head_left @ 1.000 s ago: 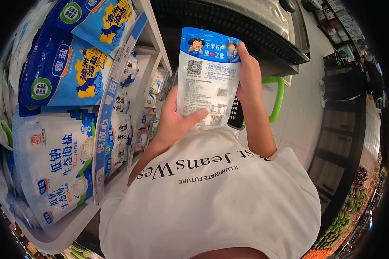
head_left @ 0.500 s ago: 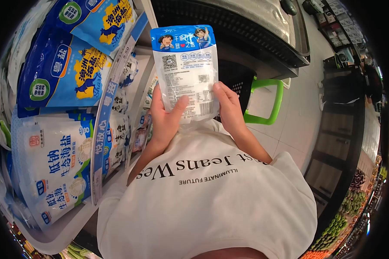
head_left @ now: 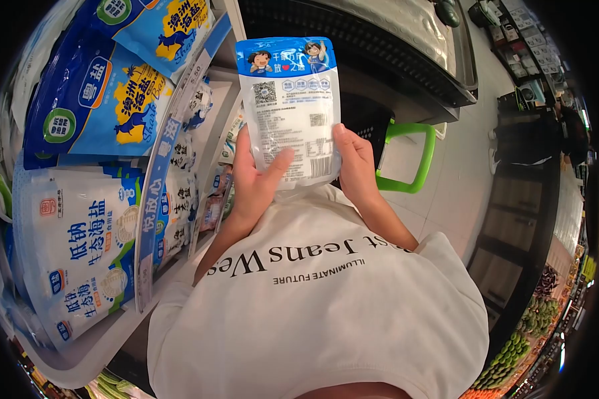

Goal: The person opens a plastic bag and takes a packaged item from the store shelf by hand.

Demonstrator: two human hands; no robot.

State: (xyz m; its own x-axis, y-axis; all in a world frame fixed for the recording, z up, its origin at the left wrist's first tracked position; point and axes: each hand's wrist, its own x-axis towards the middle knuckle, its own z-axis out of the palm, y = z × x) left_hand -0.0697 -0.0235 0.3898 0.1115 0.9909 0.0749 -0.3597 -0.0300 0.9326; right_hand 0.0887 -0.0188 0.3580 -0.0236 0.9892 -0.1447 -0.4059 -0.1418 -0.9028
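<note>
A white salt bag (head_left: pixel 293 113) with a blue top band is held upright in front of my chest, its printed back with QR code and barcode facing me. My left hand (head_left: pixel 256 176) grips its lower left side, thumb lying across the print. On the opposite edge, my right hand (head_left: pixel 356 159) pinches the bag between thumb and fingers. Close by on the left, a shelf holds blue salt bags (head_left: pixel 130 110) and white low-sodium salt bags (head_left: pixel 80 246).
A price strip (head_left: pixel 156 193) edges the shelf on my left. Beyond my right hand is a black shopping basket with a green handle (head_left: pixel 422 156). A dark display counter (head_left: pixel 393 60) stands ahead. Vegetables (head_left: pixel 509 359) lie at lower right, and a person in dark clothes (head_left: pixel 529 136) is farther right.
The bag and both hands have shifted very slightly right in view, with the same grip. The shelf appears moved a little to the left.
</note>
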